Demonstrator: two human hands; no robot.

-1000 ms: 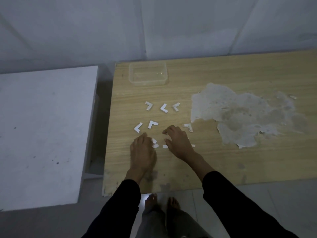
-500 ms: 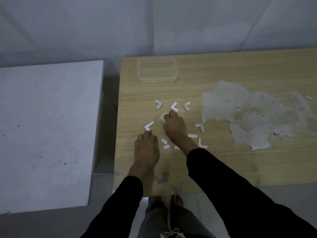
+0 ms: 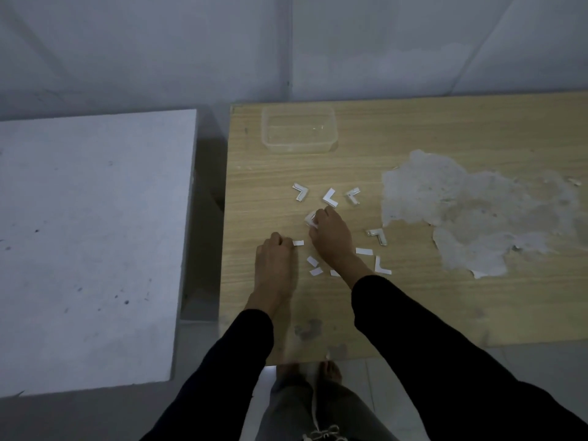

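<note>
Right hand (image 3: 331, 237) is pinching a white bracket (image 3: 310, 219) in its grip, mid-surface (image 3: 413, 297); the fingers are hiding which way it points. Left hand (image 3: 275, 259) has moved forward onto a strip (image 3: 298, 243) lying left-right, and I cannot tell its grip. A clear tub (image 3: 299, 130) is sitting at the far edge, its contents unclear.

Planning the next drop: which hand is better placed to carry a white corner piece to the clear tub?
Right, probably. The right hand grips a corner piece and is nearer the clear tub; the left hand sits farther back.
</note>
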